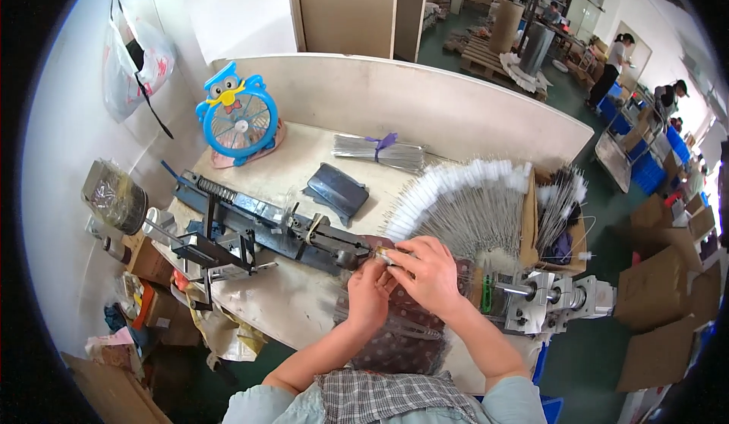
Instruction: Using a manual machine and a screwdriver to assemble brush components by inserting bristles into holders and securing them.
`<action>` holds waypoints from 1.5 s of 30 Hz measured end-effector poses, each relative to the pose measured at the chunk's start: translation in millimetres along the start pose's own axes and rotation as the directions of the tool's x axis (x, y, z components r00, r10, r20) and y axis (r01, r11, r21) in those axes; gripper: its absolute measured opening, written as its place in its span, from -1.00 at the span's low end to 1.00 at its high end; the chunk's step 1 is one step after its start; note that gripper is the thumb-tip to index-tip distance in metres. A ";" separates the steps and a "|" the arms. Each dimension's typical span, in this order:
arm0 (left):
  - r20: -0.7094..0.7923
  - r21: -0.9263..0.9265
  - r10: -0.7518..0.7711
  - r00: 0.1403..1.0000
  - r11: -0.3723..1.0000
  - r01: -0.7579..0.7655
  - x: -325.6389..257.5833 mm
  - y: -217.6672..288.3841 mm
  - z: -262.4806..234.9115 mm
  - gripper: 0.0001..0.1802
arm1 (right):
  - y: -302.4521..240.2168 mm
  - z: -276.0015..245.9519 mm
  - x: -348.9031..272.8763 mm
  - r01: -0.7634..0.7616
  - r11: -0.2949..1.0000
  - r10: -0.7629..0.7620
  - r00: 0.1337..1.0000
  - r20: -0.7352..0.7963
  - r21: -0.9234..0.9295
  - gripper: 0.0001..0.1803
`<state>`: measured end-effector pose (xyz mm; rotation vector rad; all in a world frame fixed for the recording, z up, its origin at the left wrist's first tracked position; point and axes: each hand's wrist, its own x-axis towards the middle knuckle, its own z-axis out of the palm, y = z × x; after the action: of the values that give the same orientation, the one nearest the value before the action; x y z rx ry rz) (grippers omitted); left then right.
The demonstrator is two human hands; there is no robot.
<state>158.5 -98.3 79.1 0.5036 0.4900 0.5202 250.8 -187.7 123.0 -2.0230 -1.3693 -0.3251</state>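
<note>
While both hands meet, left hand point(370, 293) and right hand point(427, 272) pinch a small brush point(386, 255).

A long dark metal machine point(258, 223) lies across the pale worktable point(304, 302), running from the far left toward the middle. Both hands meet at its right end, the left hand point(370, 293) just beside the right hand point(427, 270), pinching a small thing too tiny to make out. Behind the hands, a fan of thin wire brushes with white fluffy tips point(463, 200) spreads out. To the right sits a silver metal block machine point(558, 299). At the back left stands a blue owl-shaped fan point(237, 116). Right of it lies a tied bundle of grey wires point(377, 151), with a dark folded pouch point(336, 191) in front.
</note>
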 end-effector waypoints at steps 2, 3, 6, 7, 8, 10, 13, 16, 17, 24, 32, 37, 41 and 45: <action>-0.014 -0.023 -0.023 1.000 0.999 0.023 0.2 3.0 2.1 -0.89 | -2.8 2.1 3.3 0.001 1.000 -0.001 0.999 -0.045 0.009 -0.71; -0.012 -0.042 -0.034 0.999 0.999 0.033 0.3 3.1 0.4 -0.88 | -4.6 4.3 3.7 0.006 1.000 -0.006 0.999 -0.040 0.005 -0.71; 0.008 -0.055 -0.033 0.999 0.998 0.033 0.3 2.6 -2.4 -0.88 | -6.3 10.5 2.5 -0.031 1.000 0.031 0.998 -0.049 -0.003 -0.69; 0.024 -0.037 -0.023 0.999 0.999 0.024 0.0 1.9 -2.4 -0.87 | -5.7 11.4 1.8 -0.037 0.999 0.035 0.997 -0.065 -0.019 -0.69; 0.022 -0.049 -0.020 1.000 0.999 0.021 0.5 0.5 -2.0 -0.87 | -5.0 11.0 1.2 -0.043 0.999 0.040 0.996 -0.081 -0.034 -0.69; 0.023 0.001 -0.003 1.000 1.000 0.003 2.3 -2.7 -3.1 -0.87 | -4.4 9.0 -0.2 -0.021 0.999 0.018 0.997 -0.072 -0.039 -0.69; 0.008 -0.009 0.001 1.000 1.000 -0.001 5.0 -4.5 -6.5 -0.88 | -3.7 11.1 1.7 -0.001 0.999 -0.002 0.999 -0.049 -0.042 -0.69; 0.026 -0.025 0.003 1.000 1.000 -0.002 4.4 -1.9 -5.9 -0.87 | -6.0 10.9 2.8 -0.004 0.999 0.003 1.000 -0.018 -0.045 -0.68; 0.024 -0.028 0.010 1.000 1.000 -0.009 5.8 -3.3 -8.4 -0.87 | -6.5 10.4 4.6 -0.008 0.999 0.008 1.000 -0.005 -0.047 -0.68; 0.001 -0.120 -0.013 1.000 0.993 0.013 2.3 -4.7 -4.4 -0.86 | -9.0 2.1 7.6 -0.010 0.999 0.010 1.000 0.001 -0.052 -0.70; 0.003 0.004 0.015 1.000 1.000 -0.015 1.0 -3.6 -0.4 -0.87 | -4.0 0.8 -0.2 -0.020 0.999 0.020 1.000 -0.006 -0.037 -0.71; -0.016 0.004 0.023 1.000 1.000 -0.023 0.1 -1.7 3.5 -0.87 | -1.4 0.7 -1.7 -0.005 0.999 0.004 1.000 -0.007 -0.047 -0.72; -0.017 -0.016 0.015 1.000 1.000 -0.015 2.7 -3.6 2.3 -0.87 | 0.2 0.7 -1.9 -0.016 0.999 0.015 1.000 -0.017 -0.042 -0.72; -0.043 -0.081 -0.005 0.999 0.997 0.002 3.1 -3.2 2.8 -0.80 | 3.1 3.8 -1.3 -0.010 0.999 0.007 0.999 -0.051 -0.041 -0.72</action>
<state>163.5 -99.9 78.5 0.4151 0.5088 0.5460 252.5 -186.9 118.3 -2.0394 -1.3326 -0.4012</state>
